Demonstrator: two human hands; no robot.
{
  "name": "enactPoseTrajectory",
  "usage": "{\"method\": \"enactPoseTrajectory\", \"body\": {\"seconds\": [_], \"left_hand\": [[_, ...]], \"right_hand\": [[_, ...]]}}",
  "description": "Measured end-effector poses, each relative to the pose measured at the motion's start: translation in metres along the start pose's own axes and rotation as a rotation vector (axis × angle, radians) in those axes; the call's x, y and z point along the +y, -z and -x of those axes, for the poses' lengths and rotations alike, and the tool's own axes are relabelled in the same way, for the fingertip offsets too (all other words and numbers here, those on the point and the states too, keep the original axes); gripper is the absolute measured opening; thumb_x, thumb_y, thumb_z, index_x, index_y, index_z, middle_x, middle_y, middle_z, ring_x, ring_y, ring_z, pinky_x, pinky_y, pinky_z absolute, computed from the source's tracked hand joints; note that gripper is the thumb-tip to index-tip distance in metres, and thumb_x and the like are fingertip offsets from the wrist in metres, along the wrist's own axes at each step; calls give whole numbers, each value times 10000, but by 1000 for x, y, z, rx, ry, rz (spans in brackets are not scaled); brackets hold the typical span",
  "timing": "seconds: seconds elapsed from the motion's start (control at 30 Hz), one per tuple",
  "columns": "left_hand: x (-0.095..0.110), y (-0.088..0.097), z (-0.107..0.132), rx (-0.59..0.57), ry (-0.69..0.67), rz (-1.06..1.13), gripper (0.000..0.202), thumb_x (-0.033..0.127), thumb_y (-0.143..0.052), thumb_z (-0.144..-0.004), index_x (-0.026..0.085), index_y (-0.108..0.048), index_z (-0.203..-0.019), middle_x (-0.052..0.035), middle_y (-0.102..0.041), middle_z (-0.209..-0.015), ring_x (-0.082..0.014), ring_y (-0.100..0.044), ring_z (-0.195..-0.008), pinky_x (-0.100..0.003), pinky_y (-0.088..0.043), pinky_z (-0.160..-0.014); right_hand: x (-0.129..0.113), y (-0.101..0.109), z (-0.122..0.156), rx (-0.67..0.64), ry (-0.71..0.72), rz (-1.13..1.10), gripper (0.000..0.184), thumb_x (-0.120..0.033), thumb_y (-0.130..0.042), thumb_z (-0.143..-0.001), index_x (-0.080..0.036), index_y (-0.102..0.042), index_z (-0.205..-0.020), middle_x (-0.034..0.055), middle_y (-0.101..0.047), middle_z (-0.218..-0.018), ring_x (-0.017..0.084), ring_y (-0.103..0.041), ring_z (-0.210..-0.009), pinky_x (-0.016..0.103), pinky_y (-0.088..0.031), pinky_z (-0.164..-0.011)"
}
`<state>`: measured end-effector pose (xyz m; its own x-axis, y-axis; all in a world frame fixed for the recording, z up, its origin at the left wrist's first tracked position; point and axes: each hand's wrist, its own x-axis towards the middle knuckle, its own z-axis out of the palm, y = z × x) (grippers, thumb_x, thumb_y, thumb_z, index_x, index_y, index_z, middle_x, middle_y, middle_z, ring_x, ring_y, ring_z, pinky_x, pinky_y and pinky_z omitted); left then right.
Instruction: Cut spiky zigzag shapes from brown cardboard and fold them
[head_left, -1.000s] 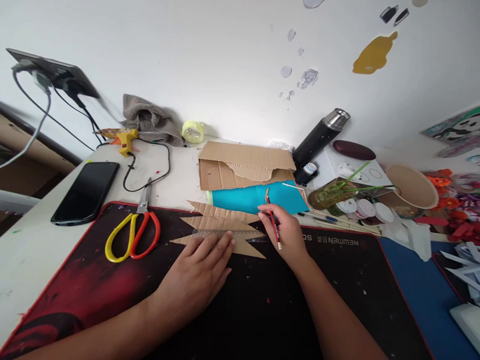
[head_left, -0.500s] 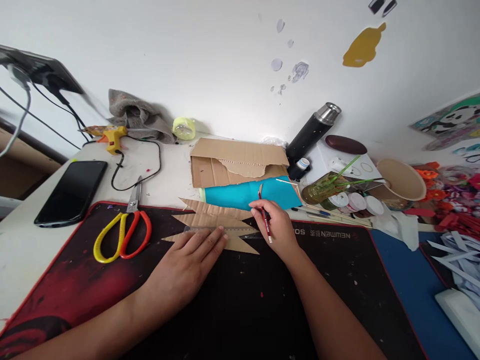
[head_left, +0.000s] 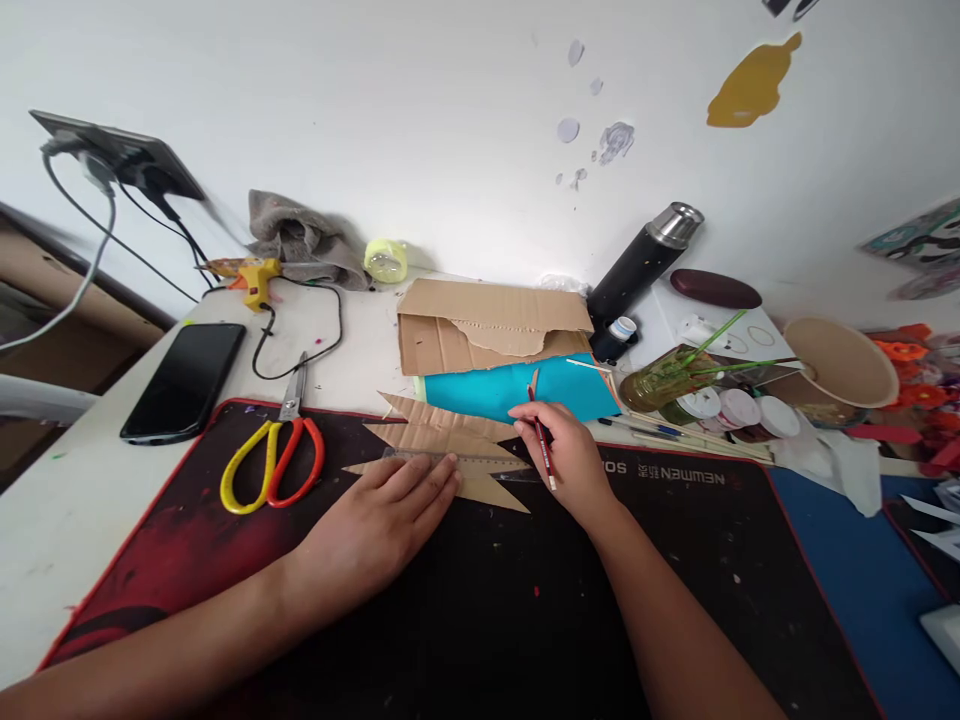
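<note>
My left hand (head_left: 379, 515) lies flat, its fingers stretched over a clear ruler (head_left: 491, 465) and pressing it on a zigzag-edged piece of cardboard (head_left: 435, 428). That cardboard has pointed ends at both sides and rests on a dark mouse mat (head_left: 480, 620). In my right hand (head_left: 576, 462) is a dark red pencil (head_left: 544, 452) with a white eraser end toward me; its tip points away, over the blue sheet (head_left: 487, 388). Scissors (head_left: 283, 462) with one yellow and one red handle lie left of the cardboard, their blades pointing away.
A folded cardboard piece (head_left: 487, 305) lies behind the blue sheet. At left are a phone (head_left: 184, 382), a yellow glue gun (head_left: 259, 280) with its cord, and a grey cloth (head_left: 300, 240). A black thermos (head_left: 637, 265), a jar with green stems (head_left: 652, 385) and a beige bowl (head_left: 840, 360) stand at right.
The whole view has shifted, so things sit farther right in the picture. Both hands keep nearly the same places over the cardboard, the left on the ruler, the right with the pencil.
</note>
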<state>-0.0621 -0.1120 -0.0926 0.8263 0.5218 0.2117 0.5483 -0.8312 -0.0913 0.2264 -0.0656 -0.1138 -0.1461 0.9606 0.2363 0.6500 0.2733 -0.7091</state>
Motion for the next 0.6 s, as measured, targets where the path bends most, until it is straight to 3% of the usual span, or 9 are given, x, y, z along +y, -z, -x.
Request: {"method": "enactPoseTrajectory", "body": {"seconds": [0.2,0.37,0.6], "left_hand": [[-13,6,0,-23,-60,-2,484,89,-425,-1068,122,-626,-1507,-123,-675,-1540,-264,-653,-1305,-401,-480,-1078],[-21,3,8,-34,-31,-45,526,47,-381,-1057,100,-584,-1539,-151,-671,-1539,-280,-650,-1334,-417,-481,-1085],[-25,4,13,-30,-76,10,482,37,-460,-1033,120,-648,-1469,-151,-698,-1498,-296,-659,-1317,-421,-508,-1049]], "right_hand": [[-1,0,0,3,13,0,175,-282,-594,-1062,-263,-762,-1107,94,-785,-1053,298,-746,-1034,421,-606,-898],[0,0,0,5,24,5,172,-275,-591,-1064,-270,-757,-1108,89,-790,-1056,302,-745,-1039,428,-603,-901],[-1,0,0,7,27,11,172,-265,-595,-1058,-269,-761,-1100,91,-794,-1062,301,-750,-1028,421,-607,-887]]}}
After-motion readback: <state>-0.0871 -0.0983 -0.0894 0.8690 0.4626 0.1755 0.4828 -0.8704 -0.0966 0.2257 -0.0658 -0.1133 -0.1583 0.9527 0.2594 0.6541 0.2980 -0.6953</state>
